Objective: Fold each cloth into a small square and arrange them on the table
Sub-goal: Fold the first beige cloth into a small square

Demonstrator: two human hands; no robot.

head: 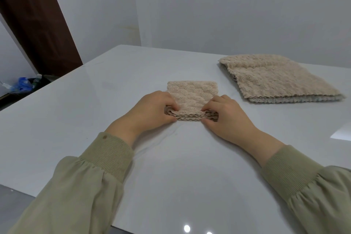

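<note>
**Both hands at the folded cloth's near edge**

At frame centre your left hand (152,107) and right hand (226,115) pinch the near corners of the small folded cloth (191,94), fingers curled round its layered edge on the white counter (79,112). Upper right lies a stack of larger cloths (275,80), seemingly several layers, well apart from your hands.

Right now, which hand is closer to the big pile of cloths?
Right. The right hand holds the near right corner of the small folded cloth, just left of the pile; the left hand holds its near left corner, farther away.
</note>
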